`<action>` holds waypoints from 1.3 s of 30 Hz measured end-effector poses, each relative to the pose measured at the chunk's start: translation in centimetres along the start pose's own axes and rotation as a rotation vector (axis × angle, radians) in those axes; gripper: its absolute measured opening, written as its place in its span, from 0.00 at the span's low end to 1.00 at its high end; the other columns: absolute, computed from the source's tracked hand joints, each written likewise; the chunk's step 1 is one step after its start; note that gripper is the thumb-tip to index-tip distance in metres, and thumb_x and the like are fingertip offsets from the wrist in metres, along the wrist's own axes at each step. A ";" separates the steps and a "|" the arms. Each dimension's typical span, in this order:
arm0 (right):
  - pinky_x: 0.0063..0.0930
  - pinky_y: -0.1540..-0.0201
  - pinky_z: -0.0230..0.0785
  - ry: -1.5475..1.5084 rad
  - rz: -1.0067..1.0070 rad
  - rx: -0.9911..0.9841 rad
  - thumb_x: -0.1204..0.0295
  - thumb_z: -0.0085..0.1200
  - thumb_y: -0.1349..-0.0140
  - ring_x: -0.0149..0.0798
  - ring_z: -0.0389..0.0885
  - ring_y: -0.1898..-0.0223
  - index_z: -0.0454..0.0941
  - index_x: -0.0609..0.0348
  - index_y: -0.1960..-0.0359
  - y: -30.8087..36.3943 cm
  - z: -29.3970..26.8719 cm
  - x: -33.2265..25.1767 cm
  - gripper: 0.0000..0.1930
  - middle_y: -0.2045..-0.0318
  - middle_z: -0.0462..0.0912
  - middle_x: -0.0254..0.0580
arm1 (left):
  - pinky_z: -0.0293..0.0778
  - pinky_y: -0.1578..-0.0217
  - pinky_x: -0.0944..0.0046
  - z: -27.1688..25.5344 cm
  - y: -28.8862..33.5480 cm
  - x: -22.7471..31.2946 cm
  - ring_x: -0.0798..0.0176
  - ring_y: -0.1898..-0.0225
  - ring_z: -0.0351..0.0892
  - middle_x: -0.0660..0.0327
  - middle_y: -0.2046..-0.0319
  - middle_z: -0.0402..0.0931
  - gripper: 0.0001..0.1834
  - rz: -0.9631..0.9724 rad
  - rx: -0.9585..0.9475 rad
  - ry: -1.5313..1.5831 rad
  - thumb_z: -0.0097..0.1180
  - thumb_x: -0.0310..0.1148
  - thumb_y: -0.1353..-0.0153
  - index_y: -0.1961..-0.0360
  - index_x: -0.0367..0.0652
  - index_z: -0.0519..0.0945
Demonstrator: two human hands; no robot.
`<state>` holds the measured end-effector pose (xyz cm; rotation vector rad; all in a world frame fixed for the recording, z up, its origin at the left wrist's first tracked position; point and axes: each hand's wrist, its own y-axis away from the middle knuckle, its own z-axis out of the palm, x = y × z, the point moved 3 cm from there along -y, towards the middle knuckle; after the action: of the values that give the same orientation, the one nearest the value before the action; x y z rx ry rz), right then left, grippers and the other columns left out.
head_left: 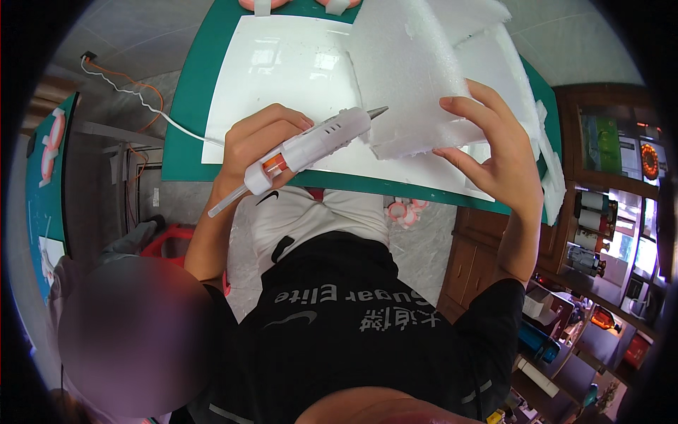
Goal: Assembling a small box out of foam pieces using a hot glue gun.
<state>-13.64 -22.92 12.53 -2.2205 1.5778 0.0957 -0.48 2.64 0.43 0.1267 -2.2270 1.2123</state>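
Observation:
My left hand (pixel 258 145) is wrapped round a white hot glue gun (pixel 318 145), its metal nozzle aimed to the right and a clear glue stick (pixel 227 203) poking out of its back end. Just beyond the nozzle stands a white foam structure (pixel 409 71), made of thin sheets set at angles. My right hand (pixel 498 141) curves round its near right side, fingertips and thumb pressed on the edge of a foam piece (pixel 424 138). Beneath lies a glossy white board (pixel 282 78). Where the nozzle tip touches foam, if it does, I cannot tell.
The white board rests on a green-topped table (pixel 187 141). A white cord (pixel 141 99) runs from the floor socket to the table's left side. Pink tape rolls (pixel 265 6) sit at the far edge. Another person (pixel 134 332) is close at my left; wooden shelves (pixel 593 233) stand at right.

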 end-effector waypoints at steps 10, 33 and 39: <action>0.39 0.45 0.74 -0.024 0.014 0.048 0.72 0.71 0.50 0.52 0.79 0.46 0.80 0.49 0.45 0.3 0.3 0.0 0.26 0.45 0.80 0.47 | 0.82 0.64 0.64 -0.3 -0.3 0.2 0.55 0.65 0.87 0.52 0.64 0.83 0.12 -0.002 0.006 -0.043 0.68 0.28 0.52 0.68 0.33 0.82; 0.38 0.46 0.75 0.012 0.001 0.042 0.68 0.73 0.51 0.51 0.79 0.46 0.78 0.52 0.45 0.1 0.0 -0.1 0.28 0.45 0.80 0.47 | 0.78 0.66 0.62 -0.5 0.3 -0.7 0.53 0.67 0.84 0.52 0.66 0.81 0.11 -0.104 -0.219 -0.023 0.67 0.27 0.54 0.69 0.35 0.80; 0.38 0.47 0.74 -0.008 0.028 0.030 0.66 0.71 0.49 0.52 0.79 0.47 0.79 0.50 0.45 0.1 0.0 0.0 0.27 0.46 0.79 0.46 | 0.75 0.66 0.58 0.2 1.1 -1.3 0.51 0.67 0.79 0.54 0.67 0.78 0.14 -0.178 -0.405 -0.036 0.68 0.29 0.56 0.69 0.36 0.78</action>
<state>-13.79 -22.92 12.52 -2.1728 1.5964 0.0890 0.07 2.89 -1.17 0.1809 -2.3856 0.6543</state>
